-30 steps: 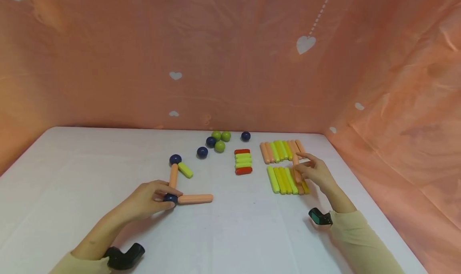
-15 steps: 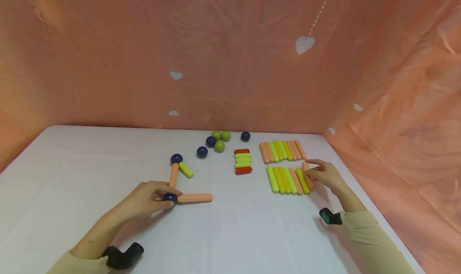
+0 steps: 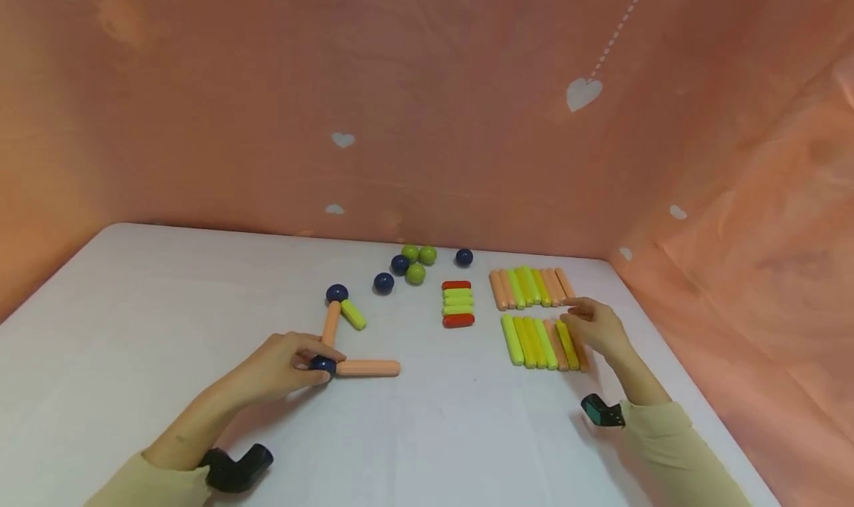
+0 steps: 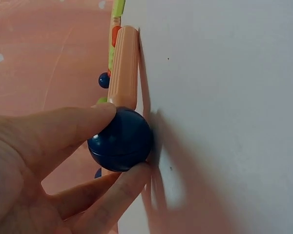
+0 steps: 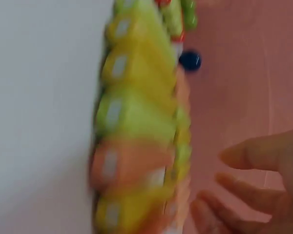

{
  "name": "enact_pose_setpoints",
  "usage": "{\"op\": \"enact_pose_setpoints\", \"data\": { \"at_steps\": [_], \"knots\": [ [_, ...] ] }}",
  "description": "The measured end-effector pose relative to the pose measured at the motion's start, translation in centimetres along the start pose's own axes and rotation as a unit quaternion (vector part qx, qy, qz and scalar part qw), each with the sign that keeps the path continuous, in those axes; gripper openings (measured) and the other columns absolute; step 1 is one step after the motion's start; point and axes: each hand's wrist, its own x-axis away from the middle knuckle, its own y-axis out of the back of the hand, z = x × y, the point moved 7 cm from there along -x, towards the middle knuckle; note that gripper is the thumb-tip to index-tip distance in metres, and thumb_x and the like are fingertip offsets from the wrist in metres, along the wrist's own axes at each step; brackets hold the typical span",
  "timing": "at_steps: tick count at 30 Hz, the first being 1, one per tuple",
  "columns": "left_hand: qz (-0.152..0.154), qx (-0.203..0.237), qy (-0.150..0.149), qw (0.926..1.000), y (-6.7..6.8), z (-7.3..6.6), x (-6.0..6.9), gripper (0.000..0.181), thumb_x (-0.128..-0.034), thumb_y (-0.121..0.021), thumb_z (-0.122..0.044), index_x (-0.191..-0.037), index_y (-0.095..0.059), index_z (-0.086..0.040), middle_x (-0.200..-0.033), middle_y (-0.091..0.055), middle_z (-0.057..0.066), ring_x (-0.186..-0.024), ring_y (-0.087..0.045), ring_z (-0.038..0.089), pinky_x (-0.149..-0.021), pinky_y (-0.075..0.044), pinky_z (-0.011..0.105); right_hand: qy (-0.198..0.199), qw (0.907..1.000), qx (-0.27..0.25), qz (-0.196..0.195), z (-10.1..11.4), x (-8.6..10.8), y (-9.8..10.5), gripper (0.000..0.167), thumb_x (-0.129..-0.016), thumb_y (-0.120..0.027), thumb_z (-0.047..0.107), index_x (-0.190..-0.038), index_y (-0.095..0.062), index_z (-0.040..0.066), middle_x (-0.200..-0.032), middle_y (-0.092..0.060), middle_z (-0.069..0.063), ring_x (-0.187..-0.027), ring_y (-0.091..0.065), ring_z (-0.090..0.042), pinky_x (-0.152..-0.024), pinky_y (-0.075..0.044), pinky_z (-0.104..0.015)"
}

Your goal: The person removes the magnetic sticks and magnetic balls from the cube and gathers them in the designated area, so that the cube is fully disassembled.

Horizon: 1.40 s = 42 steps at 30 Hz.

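My left hand (image 3: pixel 283 366) pinches a navy ball (image 4: pixel 119 141) between thumb and fingers. A long orange stick (image 3: pixel 368 368) points right from that ball. Another orange stick (image 3: pixel 330 322) runs from it to a far navy ball (image 3: pixel 336 293), where a short yellow-green stick (image 3: pixel 353 314) angles off. My right hand (image 3: pixel 597 329) hovers over the right end of the front row of long sticks (image 3: pixel 512 340), fingers apart and holding nothing in the right wrist view. Under it, an orange stick (image 3: pixel 583 355) lies at that row's end, partly hidden.
Behind lies a second row of orange, green and yellow sticks (image 3: pixel 498 290). Short red and green sticks (image 3: pixel 457 301) are stacked mid-table. Loose navy balls (image 3: pixel 383 283) and green balls (image 3: pixel 416 273) sit near the back edge. An orange curtain (image 3: pixel 427 121) hangs behind the white table (image 3: pixel 427 448).
My right hand first carried an orange stick over the front row, then set it at the row's right end and let it go. The left hand keeps its pinch on the navy ball.
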Motion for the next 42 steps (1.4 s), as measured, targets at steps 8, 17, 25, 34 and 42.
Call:
{"op": "enact_pose_setpoints", "data": {
  "at_steps": [8, 17, 25, 34, 42],
  "knots": [
    [-0.003, -0.005, 0.008, 1.0, 0.0, 0.5, 0.3, 0.025, -0.0808, -0.074, -0.009, -0.105, -0.074, -0.013, -0.122, -0.061, 0.022, -0.102, -0.063, 0.03, -0.083, -0.053, 0.048, 0.077, 0.9904, -0.112, 0.027, 6.4, -0.9, -4.8, 0.037, -0.098, -0.054, 0.021, -0.128, -0.056, -0.001, -0.124, -0.059, -0.02, -0.109, -0.057, -0.033, -0.09, -0.053, -0.035],
    [-0.015, -0.005, -0.01, 0.9998, 0.2, 0.5, 0.3, 0.024, -0.0824, -0.073, -0.01, -0.106, -0.074, -0.013, -0.124, -0.061, 0.023, -0.103, -0.064, 0.032, -0.086, -0.053, 0.049, 0.138, 0.9693, -0.178, 0.1, 13.4, -1.9, -10.1, 0.035, -0.095, -0.059, 0.02, -0.123, -0.06, 0.0, -0.117, -0.065, -0.014, -0.101, -0.06, -0.026, -0.087, -0.051, -0.028],
    [-0.014, -0.01, -0.023, 0.9996, 0.0, 0.4, 0.4, 0.023, -0.0813, -0.074, -0.011, -0.105, -0.075, -0.013, -0.121, -0.063, 0.021, -0.1, -0.065, 0.031, -0.084, -0.053, 0.049, 0.169, 0.9527, -0.204, 0.148, 18.0, -1.6, -13.7, 0.037, -0.091, -0.063, 0.017, -0.123, -0.06, -0.001, -0.114, -0.066, -0.015, -0.102, -0.062, -0.028, -0.087, -0.053, -0.038],
    [-0.014, -0.018, -0.043, 0.9988, 0.2, -0.1, 0.4, 0.022, -0.0822, -0.073, -0.009, -0.104, -0.075, -0.012, -0.117, -0.065, 0.019, -0.098, -0.065, 0.03, -0.082, -0.054, 0.049, 0.224, 0.9412, -0.144, 0.208, 21.9, -1.3, -18.4, 0.049, -0.091, -0.065, 0.017, -0.136, -0.051, 0.004, -0.126, -0.058, -0.018, -0.114, -0.058, -0.031, -0.094, -0.051, -0.038],
    [-0.02, -0.013, -0.046, 0.9987, 0.0, -0.2, 0.2, 0.021, -0.0821, -0.073, -0.011, -0.103, -0.075, -0.012, -0.116, -0.066, 0.017, -0.098, -0.065, 0.028, -0.082, -0.053, 0.049, 0.196, 0.955, -0.126, 0.184, 22.1, -1.1, -20.4, 0.062, -0.087, -0.069, 0.015, -0.142, -0.041, 0.009, -0.129, -0.056, -0.017, -0.118, -0.056, -0.032, -0.098, -0.048, -0.043]
  ]
}}
